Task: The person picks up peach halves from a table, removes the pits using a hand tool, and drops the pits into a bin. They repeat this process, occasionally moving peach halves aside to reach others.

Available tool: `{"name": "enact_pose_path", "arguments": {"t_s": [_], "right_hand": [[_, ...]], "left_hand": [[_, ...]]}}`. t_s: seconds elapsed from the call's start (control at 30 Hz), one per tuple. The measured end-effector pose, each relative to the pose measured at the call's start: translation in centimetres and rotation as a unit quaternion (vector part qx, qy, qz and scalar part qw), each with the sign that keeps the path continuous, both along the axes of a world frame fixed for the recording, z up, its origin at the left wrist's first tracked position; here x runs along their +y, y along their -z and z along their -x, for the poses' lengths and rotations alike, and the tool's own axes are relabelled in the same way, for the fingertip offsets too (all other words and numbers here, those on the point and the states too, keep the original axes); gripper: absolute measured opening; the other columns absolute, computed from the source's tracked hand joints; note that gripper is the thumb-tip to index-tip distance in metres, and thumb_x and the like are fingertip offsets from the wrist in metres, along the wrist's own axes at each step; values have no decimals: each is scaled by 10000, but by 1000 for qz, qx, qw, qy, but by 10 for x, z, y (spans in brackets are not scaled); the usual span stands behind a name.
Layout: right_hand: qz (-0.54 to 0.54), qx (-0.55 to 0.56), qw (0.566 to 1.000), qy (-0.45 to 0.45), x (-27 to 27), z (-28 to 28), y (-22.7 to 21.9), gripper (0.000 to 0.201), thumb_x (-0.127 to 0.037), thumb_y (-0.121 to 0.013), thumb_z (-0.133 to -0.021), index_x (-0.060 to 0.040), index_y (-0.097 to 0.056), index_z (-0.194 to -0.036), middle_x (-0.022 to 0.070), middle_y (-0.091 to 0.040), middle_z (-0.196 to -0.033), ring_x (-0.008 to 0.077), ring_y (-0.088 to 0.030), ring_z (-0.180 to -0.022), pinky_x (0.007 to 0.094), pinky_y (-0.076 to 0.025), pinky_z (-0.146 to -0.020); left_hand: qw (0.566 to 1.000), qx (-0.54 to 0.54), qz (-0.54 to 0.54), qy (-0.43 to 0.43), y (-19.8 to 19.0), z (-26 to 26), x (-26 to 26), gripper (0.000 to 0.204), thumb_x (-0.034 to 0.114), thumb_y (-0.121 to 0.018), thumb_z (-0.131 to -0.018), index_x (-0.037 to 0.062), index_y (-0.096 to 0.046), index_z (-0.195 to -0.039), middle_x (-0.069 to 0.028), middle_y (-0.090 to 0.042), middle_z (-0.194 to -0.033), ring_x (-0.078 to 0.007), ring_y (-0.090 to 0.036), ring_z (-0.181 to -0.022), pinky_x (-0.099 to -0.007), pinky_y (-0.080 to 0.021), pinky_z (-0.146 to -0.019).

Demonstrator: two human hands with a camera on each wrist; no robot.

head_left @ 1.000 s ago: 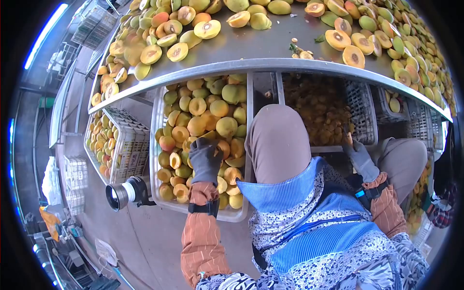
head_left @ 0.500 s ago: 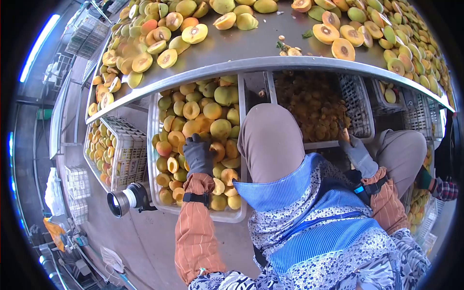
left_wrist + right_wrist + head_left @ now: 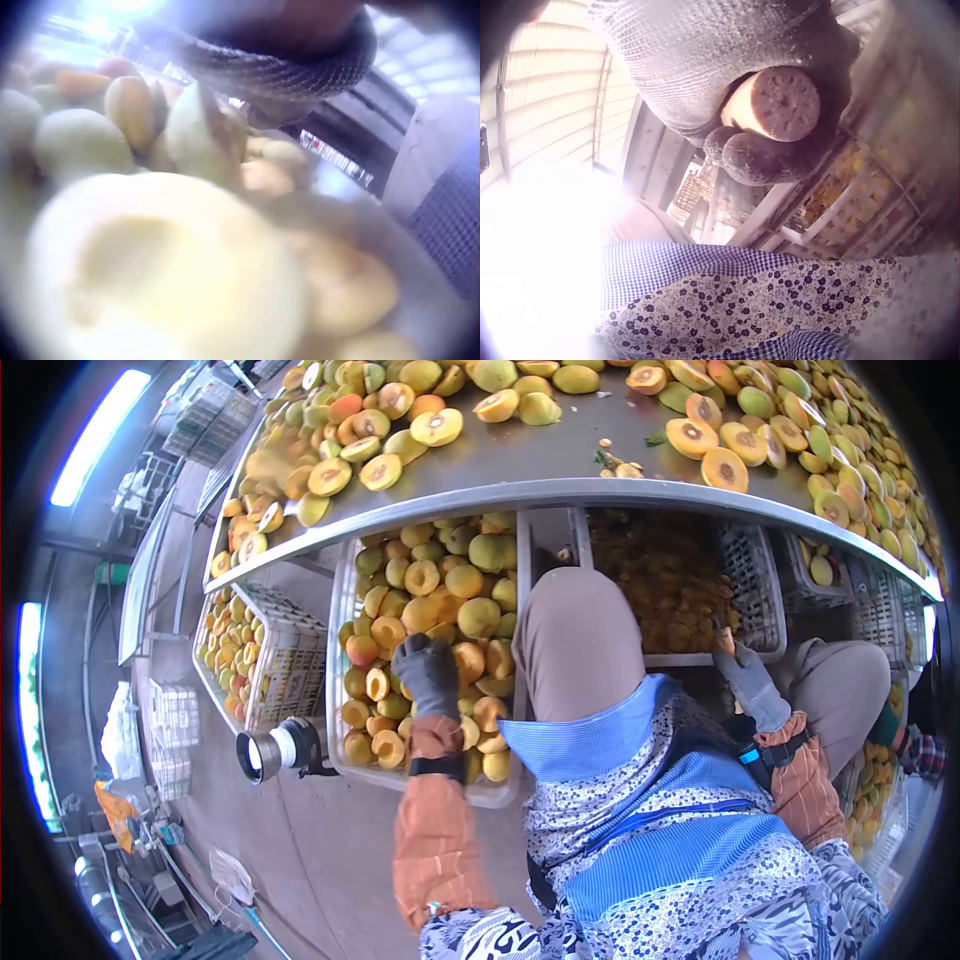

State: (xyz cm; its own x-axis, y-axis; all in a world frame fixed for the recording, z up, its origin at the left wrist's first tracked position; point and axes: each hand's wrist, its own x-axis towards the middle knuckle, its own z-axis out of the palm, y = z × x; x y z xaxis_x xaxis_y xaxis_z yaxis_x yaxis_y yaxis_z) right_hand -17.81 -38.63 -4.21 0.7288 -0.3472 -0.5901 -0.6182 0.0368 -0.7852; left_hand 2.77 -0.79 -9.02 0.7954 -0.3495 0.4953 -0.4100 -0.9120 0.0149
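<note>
My gloved left hand (image 3: pixel 428 672) is low over a crate (image 3: pixel 338 730) of halved yellow peaches (image 3: pixel 421 575), its fingers down among the fruit. In the left wrist view the glove (image 3: pixel 277 71) crosses the top, and a blurred peach half (image 3: pixel 165 262) with a hollow centre fills the front. I cannot tell whether the left fingers pinch a peach. My gloved right hand (image 3: pixel 752 685), beside the right knee, grips a tool by its wooden handle (image 3: pixel 726 642). The handle's round end (image 3: pixel 786 105) sticks out of the curled fingers in the right wrist view; a thin dark part extends from its other end.
A metal table (image 3: pixel 560 445) bearing many cut peaches spans the front. Beneath it on the right is a crate (image 3: pixel 775 625) of brown pit-like pieces. Another peach crate (image 3: pixel 290 665) stands at left, near a black-and-white cylindrical device (image 3: pixel 275 752). Another person's sleeve (image 3: pixel 925 750) shows at right.
The head view shifts a little. My left hand moves slightly left over the peaches in the crate. The right hand keeps hold of the wooden-handled tool in about the same place.
</note>
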Motion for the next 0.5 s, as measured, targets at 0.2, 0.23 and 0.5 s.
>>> {"name": "enact_pose_path", "arguments": {"t_s": [0.2,0.23,0.5], "right_hand": [[22,16,999,-17,4,-7,2,227,-265,-478,-858,-40,-493,-883,-19,-442,-534,67,-391,-379,216,-304,-353],[24,13,999,-22,2,-6,5,227,-265,-478,-858,-40,-493,-883,-19,-442,-534,67,-391,-379,216,-304,-353],[27,-7,1000,-6,1,-4,3,203,-254,-467,-862,-54,-479,-835,-20,-429,-519,70,-393,-377,210,-309,-348]], "left_hand": [[955,-81,249,141,-15,-33,-107,88,169,-609,-619,84,-586,-613,-87,-520,-658,-270,-497,-643,-385,-384,-596],[963,-40,219,149,-10,-38,-119,109,186,-589,-644,78,-582,-658,-92,-519,-714,-282,-492,-693,-399,-379,-629],[996,62,63,17,-33,-1,-77,381,341,-454,-816,52,-528,-1053,-122,-445,-1203,-350,-359,-1139,-485,-248,-940]]}}
